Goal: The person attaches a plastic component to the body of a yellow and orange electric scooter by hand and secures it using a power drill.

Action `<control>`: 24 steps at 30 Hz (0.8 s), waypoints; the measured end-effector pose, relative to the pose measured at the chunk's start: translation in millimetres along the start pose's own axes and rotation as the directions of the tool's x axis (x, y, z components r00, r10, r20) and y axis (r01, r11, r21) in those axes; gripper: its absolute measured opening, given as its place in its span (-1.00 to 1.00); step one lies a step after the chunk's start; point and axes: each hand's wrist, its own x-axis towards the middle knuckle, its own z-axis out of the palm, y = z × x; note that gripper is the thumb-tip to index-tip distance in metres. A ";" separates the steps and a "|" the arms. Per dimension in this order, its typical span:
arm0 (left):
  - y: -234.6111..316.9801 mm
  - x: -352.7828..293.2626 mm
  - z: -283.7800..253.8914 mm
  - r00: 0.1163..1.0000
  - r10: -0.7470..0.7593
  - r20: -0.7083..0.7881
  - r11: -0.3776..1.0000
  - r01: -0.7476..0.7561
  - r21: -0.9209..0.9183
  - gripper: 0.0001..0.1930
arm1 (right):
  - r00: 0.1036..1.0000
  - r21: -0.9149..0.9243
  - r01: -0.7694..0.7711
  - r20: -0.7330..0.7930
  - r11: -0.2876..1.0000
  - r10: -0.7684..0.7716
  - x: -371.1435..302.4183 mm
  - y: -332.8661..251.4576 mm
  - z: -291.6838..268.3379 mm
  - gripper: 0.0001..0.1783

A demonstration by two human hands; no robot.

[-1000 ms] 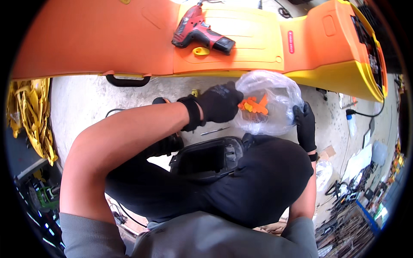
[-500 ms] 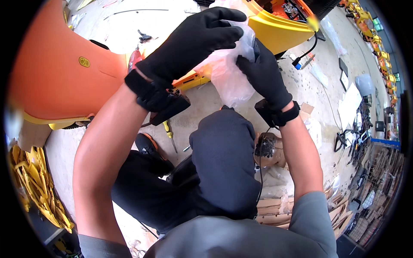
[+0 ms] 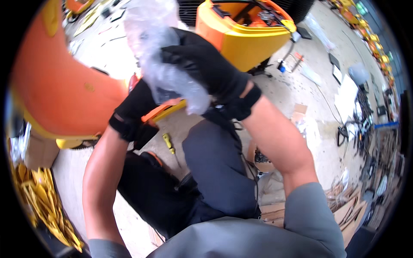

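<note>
A crumpled clear plastic bag (image 3: 157, 64) is in front of me, spread over the orange and yellow machine part on the floor. My right hand (image 3: 202, 62), in a black glove, is closed round the bag's upper middle with the fingers pointing left. My left hand (image 3: 140, 101), gloved in black too, is low against the bag's left side. Its fingers are hidden behind the plastic, so their grip does not show. Whatever the bag may contain cannot be made out. Just behind the left hand, a red tool (image 3: 133, 81) is partly visible.
A large orange panel (image 3: 73, 86) stands at the left; a yellow-orange housing (image 3: 245, 41) stands ahead. A yellow-handled screwdriver (image 3: 169, 143) lies by my foot. Yellow parts (image 3: 45, 202) are piled at lower left. A cardboard box (image 3: 261, 160) and black cables (image 3: 361, 112) lie to the right.
Both hands and the bag have moved left and nearer. The right hand now reaches across the bag's front, while the left has dropped from above it to its lower left side.
</note>
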 end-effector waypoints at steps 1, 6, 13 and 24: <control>-5.6 -2.4 -8.4 0.999 -0.030 -0.045 0.994 0.025 -0.104 -0.57 | 0.998 0.054 0.054 -0.033 0.997 -0.052 7.3 3.6 9.9 -0.78; -0.2 -14.7 -38.3 0.809 -0.587 -0.017 0.806 0.586 0.088 -0.76 | 0.975 0.511 -0.041 -0.167 0.859 0.146 19.1 40.9 31.5 -0.84; 10.2 -19.9 -13.7 0.800 -0.600 0.024 0.793 0.591 0.146 -0.62 | 0.942 0.390 -0.051 -0.286 0.919 0.173 8.5 24.8 27.8 -0.63; -27.7 -28.8 -14.7 0.923 -0.354 0.150 0.895 0.288 0.341 -0.71 | 0.917 -0.070 -0.293 -0.304 0.953 0.260 -14.2 38.1 -62.4 -0.62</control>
